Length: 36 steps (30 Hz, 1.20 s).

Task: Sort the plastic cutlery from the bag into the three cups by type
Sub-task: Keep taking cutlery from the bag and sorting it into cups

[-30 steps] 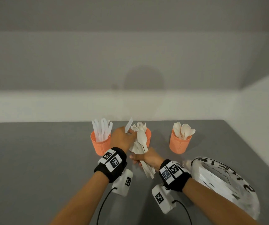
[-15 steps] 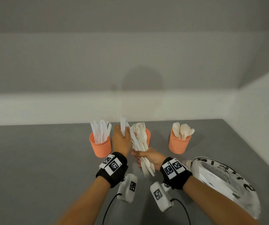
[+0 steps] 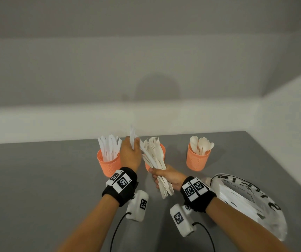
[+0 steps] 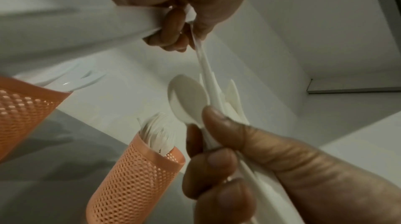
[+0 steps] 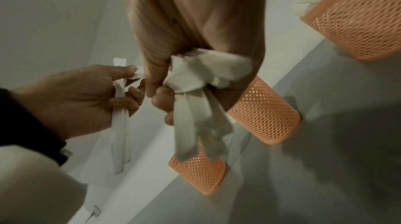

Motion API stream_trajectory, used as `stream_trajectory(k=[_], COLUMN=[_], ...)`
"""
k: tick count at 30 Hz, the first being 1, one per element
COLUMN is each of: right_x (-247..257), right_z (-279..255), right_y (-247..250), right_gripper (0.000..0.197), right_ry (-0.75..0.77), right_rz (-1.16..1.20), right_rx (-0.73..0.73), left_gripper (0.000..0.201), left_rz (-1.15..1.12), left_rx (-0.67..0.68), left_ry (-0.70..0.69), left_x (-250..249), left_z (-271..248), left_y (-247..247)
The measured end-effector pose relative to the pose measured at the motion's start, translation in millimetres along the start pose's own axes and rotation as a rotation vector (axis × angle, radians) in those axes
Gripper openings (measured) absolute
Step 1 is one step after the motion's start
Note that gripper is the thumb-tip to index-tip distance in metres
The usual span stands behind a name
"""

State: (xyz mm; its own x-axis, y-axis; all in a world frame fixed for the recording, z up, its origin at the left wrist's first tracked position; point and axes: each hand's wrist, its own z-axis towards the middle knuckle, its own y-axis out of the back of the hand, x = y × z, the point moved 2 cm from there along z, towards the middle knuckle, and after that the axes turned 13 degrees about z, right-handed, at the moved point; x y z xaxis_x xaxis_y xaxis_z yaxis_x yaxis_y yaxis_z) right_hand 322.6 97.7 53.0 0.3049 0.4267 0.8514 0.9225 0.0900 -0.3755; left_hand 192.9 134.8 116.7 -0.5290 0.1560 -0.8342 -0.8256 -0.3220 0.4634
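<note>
Three orange mesh cups stand in a row: a knife cup (image 3: 107,162), a fork cup (image 3: 162,150) and a spoon cup (image 3: 197,161). My left hand (image 3: 133,143) hovers between the knife and fork cups and pinches a white plastic knife (image 3: 132,135), which it holds upright. In the right wrist view the knife (image 5: 120,124) hangs from the left hand's fingers (image 5: 128,90). My right hand (image 3: 155,177) grips a fanned bundle of mixed cutlery (image 3: 155,160) in front of the fork cup. A spoon (image 4: 186,97) shows in that bundle. The white bag (image 3: 246,200) lies at the right.
The grey table (image 3: 36,179) ends at a white wall behind the cups and another at the right. The bag lies close to my right forearm. Cables hang from both wrist cameras.
My left hand has drawn the knife out of the bundle, turned it upright and shifted slightly left toward the knife cup. My right hand keeps its hold on the bundle.
</note>
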Motion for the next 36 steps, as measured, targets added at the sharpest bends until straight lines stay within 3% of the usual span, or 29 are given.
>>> stream_trajectory(k=[5, 10, 19, 21, 23, 26, 28, 32, 36], right_x=[0.3, 0.3, -1.7, -3.0, -3.9, -4.1, -3.8, -4.8, -5.0], right_z=[-2.7, -0.1, 2.1, 3.3, 5.1, 7.0, 8.4, 15.1, 20.5], right_y=[0.0, 1.3, 5.6, 7.2, 9.2, 9.9, 9.2, 9.3, 7.7], right_gripper=[0.017, 0.011, 0.007, 0.007, 0.012, 0.011, 0.011, 0.012, 0.013], right_ry=[-0.019, -0.065, -0.144, -0.158, -0.157, -0.150, -0.156, -0.163, -0.145], right_rz=[-0.017, 0.029, 0.020, 0.016, 0.032, 0.073, 0.114, 0.159, 0.181], right_rx=[0.026, 0.077, 0.112, 0.101, 0.081, 0.059, 0.052, 0.031, 0.004], left_gripper=[0.006, 0.024, 0.021, 0.018, 0.018, 0.011, 0.010, 0.024, 0.040], left_rz=[-0.176, -0.232, -0.339, -0.405, -0.550, -0.947, -0.960, -0.974, -0.822], left_rx=[0.140, 0.223, -0.015, -0.057, -0.083, -0.035, 0.004, 0.054, 0.040], left_ry=[0.132, 0.159, 0.230, 0.314, 0.490, 0.743, 0.810, 0.790, 0.696], left_x=[6.2, 9.2, 4.8, 10.5, 25.4, 46.4, 53.3, 70.8, 93.1], left_z=[-4.3, -12.0, 12.3, 21.3, 31.0, 34.6, 28.5, 17.6, 14.6], left_y=[-9.8, -14.6, 19.3, 27.6, 31.8, 32.7, 35.1, 36.1, 37.5])
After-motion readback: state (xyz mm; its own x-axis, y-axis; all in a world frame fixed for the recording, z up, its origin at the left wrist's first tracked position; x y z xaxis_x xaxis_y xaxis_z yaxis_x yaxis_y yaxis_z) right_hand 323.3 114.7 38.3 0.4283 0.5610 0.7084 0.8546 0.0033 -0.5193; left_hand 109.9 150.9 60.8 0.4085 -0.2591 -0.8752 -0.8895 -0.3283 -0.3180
